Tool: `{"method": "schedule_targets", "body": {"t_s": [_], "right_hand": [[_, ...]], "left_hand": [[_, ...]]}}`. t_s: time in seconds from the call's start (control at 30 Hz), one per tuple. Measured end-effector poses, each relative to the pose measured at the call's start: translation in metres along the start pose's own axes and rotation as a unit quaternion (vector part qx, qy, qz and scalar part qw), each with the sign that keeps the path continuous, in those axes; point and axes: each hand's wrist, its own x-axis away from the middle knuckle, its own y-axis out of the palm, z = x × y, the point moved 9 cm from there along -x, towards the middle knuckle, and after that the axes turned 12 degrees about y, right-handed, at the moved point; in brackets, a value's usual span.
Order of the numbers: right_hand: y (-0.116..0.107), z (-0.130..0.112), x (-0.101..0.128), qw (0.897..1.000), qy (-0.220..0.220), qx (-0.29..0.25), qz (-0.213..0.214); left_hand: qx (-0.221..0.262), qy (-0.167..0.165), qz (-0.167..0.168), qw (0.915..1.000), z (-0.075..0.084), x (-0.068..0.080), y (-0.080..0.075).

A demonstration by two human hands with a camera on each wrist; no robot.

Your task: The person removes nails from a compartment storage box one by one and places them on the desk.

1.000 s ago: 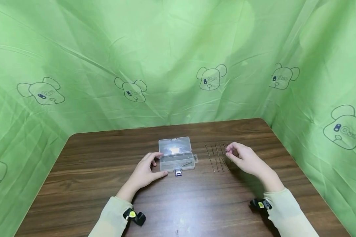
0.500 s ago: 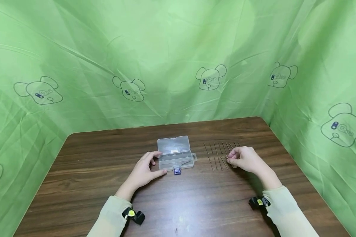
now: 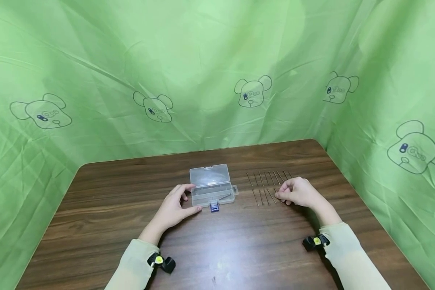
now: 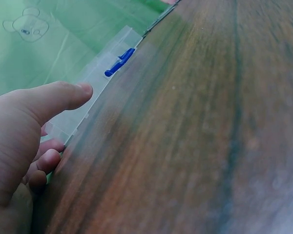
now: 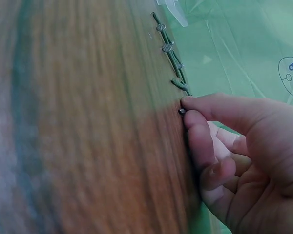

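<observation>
A clear plastic box (image 3: 202, 204) with its lid (image 3: 210, 175) raised lies mid-table, a thin nail (image 3: 224, 196) in its front compartment. My left hand (image 3: 171, 210) holds the box's left end, thumb at the front edge and fingers at the side. My right hand (image 3: 300, 193) pinches a nail (image 5: 181, 111) between thumb and fingertips, low at the right end of the front row of nails (image 3: 255, 197). Most of that nail is hidden by the fingers. Several more nails form a back row (image 3: 250, 179), laid side by side.
A blue latch (image 3: 214, 207) hangs off the box's front, and a clear hanging tab (image 3: 235, 189) sticks out on its right. The brown wooden table (image 3: 105, 217) ends at a green curtain (image 3: 203, 80) behind and on both sides.
My right hand has come down from the back row's right end to the front row's right end, bringing a nail there. The left hand stays on the box; the head view shifts slightly.
</observation>
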Motion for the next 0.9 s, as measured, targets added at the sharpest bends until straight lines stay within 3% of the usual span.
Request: {"method": "schedule_targets", "body": {"t_s": [0.2, 0.53, 0.73, 0.9], "right_hand": [[0.001, 0.005, -0.003, 1.0, 0.011, -0.011, -0.001], [-0.012, -0.002, 0.0, 1.0, -0.01, -0.006, 0.009], [-0.02, -0.024, 0.01, 0.999, -0.044, -0.005, 0.024], [-0.017, -0.063, 0.018, 0.995, -0.092, -0.023, 0.006]], "left_hand": [[0.004, -0.003, -0.004, 1.0, 0.0, 0.0, -0.001], [0.002, 0.002, -0.002, 1.0, 0.001, -0.001, 0.0], [0.001, 0.001, -0.002, 1.0, 0.001, -0.001, 0.0], [0.0, 0.0, -0.002, 1.0, 0.0, -0.001, 0.001]]}}
